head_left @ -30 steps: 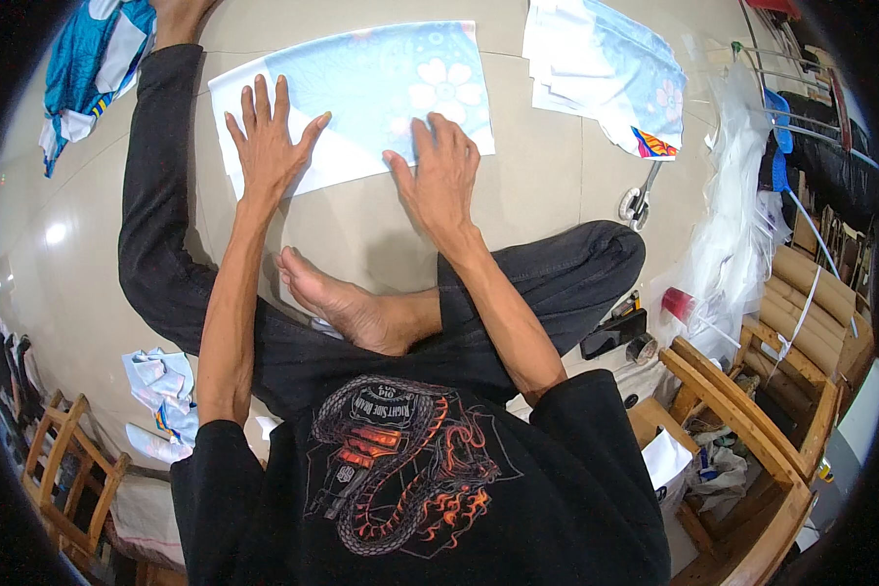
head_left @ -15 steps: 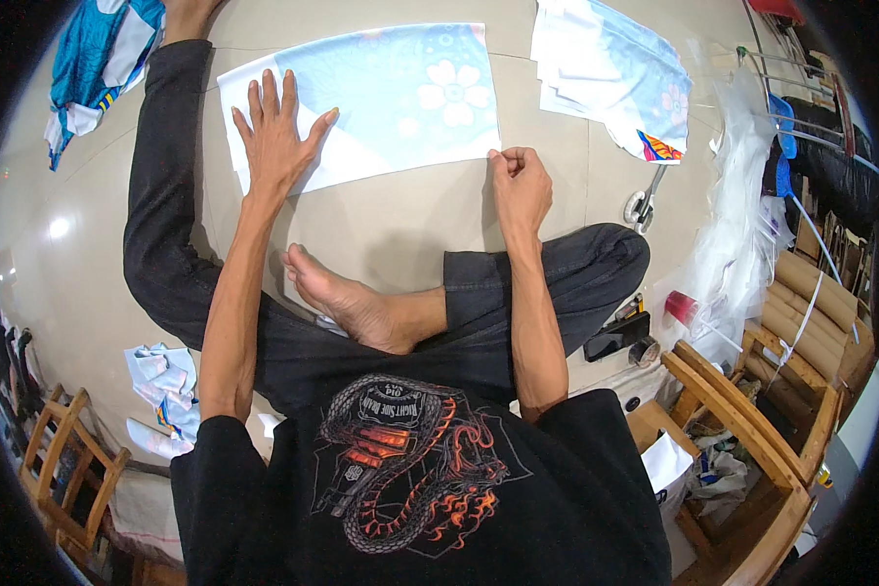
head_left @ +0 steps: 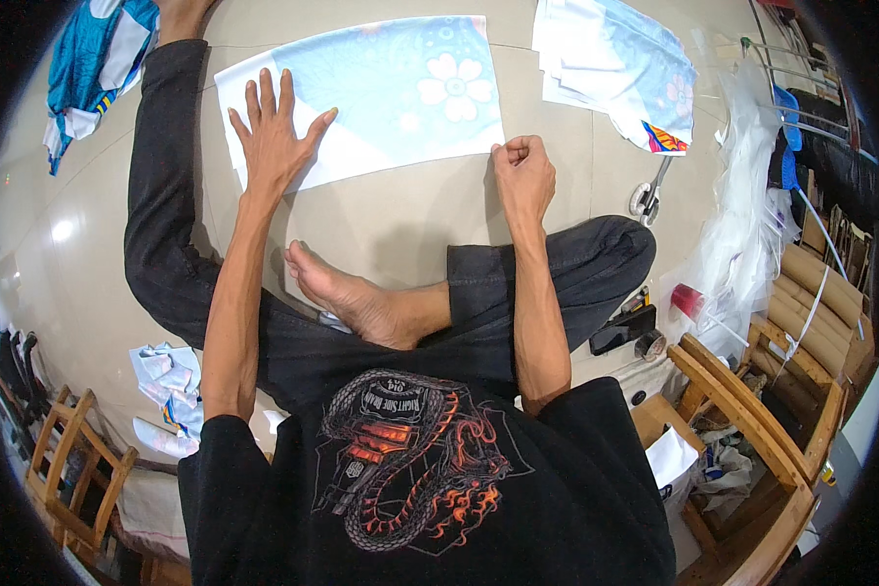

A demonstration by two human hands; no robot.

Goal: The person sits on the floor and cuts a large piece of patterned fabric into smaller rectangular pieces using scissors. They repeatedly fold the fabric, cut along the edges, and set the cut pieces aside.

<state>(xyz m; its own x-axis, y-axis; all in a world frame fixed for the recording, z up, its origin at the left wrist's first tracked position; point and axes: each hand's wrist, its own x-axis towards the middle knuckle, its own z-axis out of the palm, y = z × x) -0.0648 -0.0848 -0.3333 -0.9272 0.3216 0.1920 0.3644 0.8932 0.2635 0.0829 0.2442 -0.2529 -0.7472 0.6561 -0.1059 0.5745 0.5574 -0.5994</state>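
Observation:
A pale blue and white fabric piece with a flower print (head_left: 381, 98) lies spread on the tiled floor in front of me. My left hand (head_left: 278, 137) rests flat on its left part with fingers spread. At the piece's lower right corner, my right hand (head_left: 523, 176) is closed in a pinch on the edge. A stack of similar pieces (head_left: 610, 68) with a colorful corner lies at upper right, and scissors (head_left: 645, 200) are just below it. My bare foot (head_left: 342, 298) and crossed legs are between my forearms.
Teal fabric (head_left: 93, 68) lies at upper left, crumpled pale pieces (head_left: 161, 391) at lower left near a wooden chair (head_left: 68, 469). On the right are translucent plastic sheeting (head_left: 723, 225), a black phone-like object (head_left: 610, 334), a tape roll (head_left: 651, 345), brown rolls (head_left: 811, 293) and wooden frames (head_left: 742, 410).
My right hand has moved right from the middle of the fabric to its lower right corner, fingers curling into a pinch. The fabric has shifted slightly right; my left hand stays spread on it.

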